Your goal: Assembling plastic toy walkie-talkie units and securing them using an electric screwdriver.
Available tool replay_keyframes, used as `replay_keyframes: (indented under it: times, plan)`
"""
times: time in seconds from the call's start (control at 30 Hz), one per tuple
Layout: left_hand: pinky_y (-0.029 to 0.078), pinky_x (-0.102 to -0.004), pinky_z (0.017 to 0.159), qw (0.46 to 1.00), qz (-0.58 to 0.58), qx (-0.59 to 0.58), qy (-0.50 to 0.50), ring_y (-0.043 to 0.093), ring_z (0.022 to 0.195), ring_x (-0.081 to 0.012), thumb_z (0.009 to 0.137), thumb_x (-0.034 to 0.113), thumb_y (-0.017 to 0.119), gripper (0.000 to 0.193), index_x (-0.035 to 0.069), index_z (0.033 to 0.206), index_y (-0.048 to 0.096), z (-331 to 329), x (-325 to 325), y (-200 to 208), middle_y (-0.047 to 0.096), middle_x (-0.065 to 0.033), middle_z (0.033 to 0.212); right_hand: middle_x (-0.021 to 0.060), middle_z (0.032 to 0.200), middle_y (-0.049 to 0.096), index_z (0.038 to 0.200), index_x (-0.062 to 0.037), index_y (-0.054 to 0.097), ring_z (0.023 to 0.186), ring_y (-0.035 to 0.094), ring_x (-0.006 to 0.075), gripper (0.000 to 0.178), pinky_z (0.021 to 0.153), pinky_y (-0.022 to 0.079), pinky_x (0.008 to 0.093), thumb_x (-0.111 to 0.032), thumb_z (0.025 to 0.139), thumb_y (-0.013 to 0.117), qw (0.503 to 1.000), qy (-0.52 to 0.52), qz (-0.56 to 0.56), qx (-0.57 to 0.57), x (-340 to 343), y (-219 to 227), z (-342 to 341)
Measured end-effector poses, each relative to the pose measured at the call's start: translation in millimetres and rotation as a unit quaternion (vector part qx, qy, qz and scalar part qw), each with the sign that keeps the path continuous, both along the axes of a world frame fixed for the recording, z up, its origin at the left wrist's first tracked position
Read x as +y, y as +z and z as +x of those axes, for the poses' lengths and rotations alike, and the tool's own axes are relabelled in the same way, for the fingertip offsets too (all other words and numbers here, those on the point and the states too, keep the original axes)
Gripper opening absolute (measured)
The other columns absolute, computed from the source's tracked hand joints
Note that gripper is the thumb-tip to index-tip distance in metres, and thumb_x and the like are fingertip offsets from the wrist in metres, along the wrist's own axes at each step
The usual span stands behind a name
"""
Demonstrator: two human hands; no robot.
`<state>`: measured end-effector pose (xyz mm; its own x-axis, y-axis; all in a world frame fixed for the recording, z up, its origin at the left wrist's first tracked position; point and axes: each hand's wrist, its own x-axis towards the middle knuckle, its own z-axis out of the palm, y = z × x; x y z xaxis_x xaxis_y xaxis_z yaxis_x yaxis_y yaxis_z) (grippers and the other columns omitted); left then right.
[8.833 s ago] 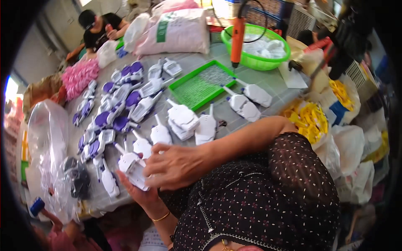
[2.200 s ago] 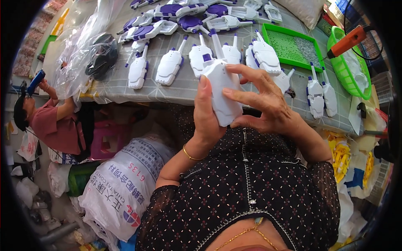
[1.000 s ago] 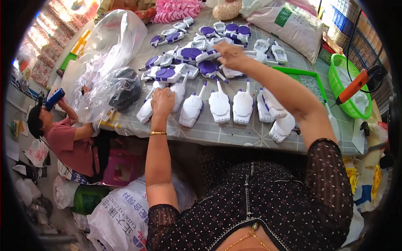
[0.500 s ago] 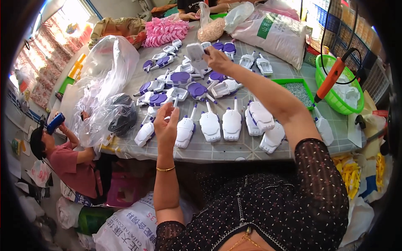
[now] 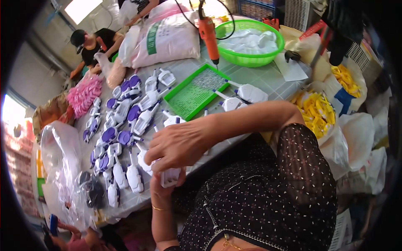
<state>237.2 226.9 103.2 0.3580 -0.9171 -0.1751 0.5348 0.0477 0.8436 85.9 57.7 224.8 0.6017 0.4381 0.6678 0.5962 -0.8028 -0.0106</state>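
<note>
Low at the table's front edge, my left hand (image 5: 161, 188) grips a white plastic toy walkie-talkie shell (image 5: 169, 178), its hollow side partly visible. My right hand (image 5: 180, 144) is bent over the shell's upper end, fingers closed on it and hiding that part. Close to both hands lie white shells with stub antennas (image 5: 134, 179). Beyond them spreads a pile of white and purple walkie-talkie shells (image 5: 134, 113). A green tray (image 5: 187, 113) holding small metal screws lies past my right hand. Above it hangs an orange electric screwdriver (image 5: 208, 39), bit downward.
A green basket (image 5: 251, 61) of white pieces stands far right, near a large filled sack (image 5: 167, 39). Pink parts (image 5: 83, 94) and clear plastic bags (image 5: 63, 154) lie left. Yellow pieces (image 5: 316, 115) fill a bag at right. Two other people (image 5: 100, 44) are nearby.
The view has swung to the right. My right hand has come back from the pile with a white shell, which my previously empty left hand now holds too.
</note>
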Motion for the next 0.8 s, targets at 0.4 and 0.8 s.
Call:
replay_keyframes:
  times: [0.4, 0.8]
  plan:
    - [0.052, -0.0373, 0.059, 0.935, -0.158, 0.244, -0.203, 0.061, 0.085, -0.0318, 0.095, 0.069, 0.050, 0.086, 0.005, 0.151, 0.036, -52, -42, 21, 0.055, -0.0215, 0.118, 0.0152, 0.104, 0.074, 0.105, -0.0103, 0.073, 0.099, 0.070, 0.0333, 0.025, 0.090, 0.053, 0.0430, -0.019, 0.085, 0.061, 0.579, -0.762, 0.207, 0.200, -332, -91, -275]
    - [0.059, -0.0472, 0.076, 0.933, -0.156, 0.257, -0.199, 0.065, 0.101, -0.0418, 0.100, 0.063, 0.047, 0.075, 0.005, 0.148, 0.043, -54, -47, 20, 0.058, -0.0248, 0.127, 0.0179, 0.089, 0.071, 0.108, -0.0064, 0.068, 0.075, 0.072, 0.0278, 0.025, 0.068, 0.055, 0.0401, -0.027, 0.096, 0.062, 0.592, -0.752, 0.201, -0.208, -330, -106, -322]
